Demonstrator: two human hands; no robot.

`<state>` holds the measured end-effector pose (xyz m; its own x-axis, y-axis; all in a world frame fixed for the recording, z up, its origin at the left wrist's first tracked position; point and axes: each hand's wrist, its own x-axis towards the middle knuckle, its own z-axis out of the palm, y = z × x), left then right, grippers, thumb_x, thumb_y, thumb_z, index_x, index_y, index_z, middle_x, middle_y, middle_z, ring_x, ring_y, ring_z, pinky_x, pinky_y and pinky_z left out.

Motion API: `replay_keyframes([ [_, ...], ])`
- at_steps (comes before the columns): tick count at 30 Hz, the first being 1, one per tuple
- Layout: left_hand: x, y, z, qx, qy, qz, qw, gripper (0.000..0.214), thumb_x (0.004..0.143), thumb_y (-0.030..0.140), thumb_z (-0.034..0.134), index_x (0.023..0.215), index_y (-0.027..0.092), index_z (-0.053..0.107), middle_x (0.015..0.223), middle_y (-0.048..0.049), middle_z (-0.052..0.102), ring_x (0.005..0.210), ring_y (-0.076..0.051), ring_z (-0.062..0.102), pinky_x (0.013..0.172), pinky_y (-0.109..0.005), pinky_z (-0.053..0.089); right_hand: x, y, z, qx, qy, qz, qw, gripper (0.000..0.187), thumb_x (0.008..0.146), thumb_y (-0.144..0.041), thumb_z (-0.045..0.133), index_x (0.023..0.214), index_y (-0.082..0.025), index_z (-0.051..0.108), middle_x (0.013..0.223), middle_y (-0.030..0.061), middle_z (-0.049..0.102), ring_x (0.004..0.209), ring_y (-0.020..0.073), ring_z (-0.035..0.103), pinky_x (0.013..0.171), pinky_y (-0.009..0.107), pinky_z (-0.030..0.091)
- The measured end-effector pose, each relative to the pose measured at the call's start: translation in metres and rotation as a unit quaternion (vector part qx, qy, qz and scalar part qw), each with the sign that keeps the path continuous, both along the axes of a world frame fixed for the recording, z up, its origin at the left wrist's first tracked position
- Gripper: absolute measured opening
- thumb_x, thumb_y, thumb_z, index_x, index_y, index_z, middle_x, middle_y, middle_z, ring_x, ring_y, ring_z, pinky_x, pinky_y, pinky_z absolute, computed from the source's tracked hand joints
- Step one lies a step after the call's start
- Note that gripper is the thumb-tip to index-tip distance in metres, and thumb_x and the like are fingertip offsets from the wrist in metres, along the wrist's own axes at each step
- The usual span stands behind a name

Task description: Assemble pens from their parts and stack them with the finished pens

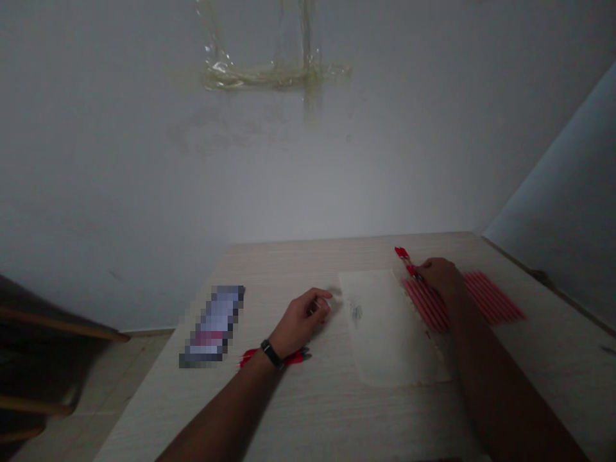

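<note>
My left hand (303, 321) rests on the pale wooden table (337, 410) with fingers curled in a loose pinch, just left of a sheet of white paper (389, 333) that bears a small dark smudge. A red pencil (293, 358) lies under my left wrist, which wears a black band. My right hand (440, 277) lies over a row of several red pencils (491, 298) at the paper's right edge, its fingers closed around one red pencil (403, 255) whose end sticks out to the upper left.
A blurred-out rectangular object (214, 326) lies on the table's left part. A grey wall (144, 160) stands behind the table, with strips of clear tape (269, 70) stuck to it. Dark wooden furniture (43, 359) is at the far left, over tiled floor.
</note>
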<state>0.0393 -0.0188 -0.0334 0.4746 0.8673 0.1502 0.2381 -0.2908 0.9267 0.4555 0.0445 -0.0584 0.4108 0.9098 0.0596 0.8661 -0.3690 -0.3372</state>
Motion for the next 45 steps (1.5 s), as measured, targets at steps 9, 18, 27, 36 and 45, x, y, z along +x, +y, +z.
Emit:
replay_keyframes([
  [9, -0.002, 0.0, 0.004, 0.007, 0.021, 0.001, 1.0, 0.029, 0.097, 0.039, 0.054, 0.116, 0.018, 0.061, 0.088, -0.0036, 0.065, 0.072, -0.014, 0.06, 0.068, -0.025, 0.046, -0.008, -0.005, 0.006, 0.051, 0.0, -0.015, 0.999, 0.03, 0.083, -0.045, 0.062, 0.081, -0.018, 0.074, 0.083, 0.0119, 0.073, 0.072, 0.0228, 0.065, 0.062, 0.031, 0.04],
  [18, -0.017, 0.008, 0.019, 0.1, 0.169, 0.043, 0.98, 0.024, 0.095, 0.036, 0.055, 0.108, 0.019, 0.067, 0.094, -0.0046, 0.069, 0.072, -0.014, 0.058, 0.066, -0.026, 0.044, -0.091, -0.015, 0.032, 0.135, 0.035, 0.246, 0.959, 0.02, 0.088, -0.032, 0.057, 0.077, -0.018, 0.065, 0.073, 0.0029, 0.066, 0.066, 0.0153, 0.057, 0.063, 0.025, 0.037],
  [27, -0.026, 0.012, 0.022, 0.121, 0.286, 0.003, 0.951, 0.016, 0.09, 0.03, 0.058, 0.096, 0.019, 0.068, 0.096, -0.0056, 0.065, 0.076, -0.017, 0.059, 0.069, -0.027, 0.043, -0.187, -0.056, 0.033, -0.008, 0.078, 0.499, 0.863, 0.011, 0.087, -0.031, 0.066, 0.086, -0.02, 0.069, 0.079, 0.0003, 0.068, 0.067, 0.0131, 0.055, 0.061, 0.024, 0.032],
  [36, -0.05, 0.015, 0.029, 0.098, 0.34, -0.055, 0.934, 0.014, 0.085, 0.031, 0.062, 0.089, 0.019, 0.068, 0.089, -0.0048, 0.066, 0.075, -0.017, 0.058, 0.066, -0.026, 0.039, -0.192, -0.055, 0.027, -0.029, 0.068, 0.499, 0.863, 0.01, 0.088, -0.029, 0.065, 0.085, -0.02, 0.068, 0.079, 0.0002, 0.068, 0.068, 0.0135, 0.054, 0.061, 0.024, 0.03],
  [45, -0.058, 0.017, 0.029, 0.087, 0.345, -0.069, 0.932, 0.015, 0.086, 0.031, 0.06, 0.093, 0.021, 0.069, 0.092, -0.0047, 0.067, 0.076, -0.017, 0.059, 0.067, -0.026, 0.04, -0.19, -0.054, 0.026, -0.028, 0.071, 0.502, 0.861, 0.012, 0.089, -0.031, 0.064, 0.087, -0.02, 0.068, 0.082, 0.0005, 0.068, 0.072, 0.014, 0.056, 0.063, 0.024, 0.032],
])
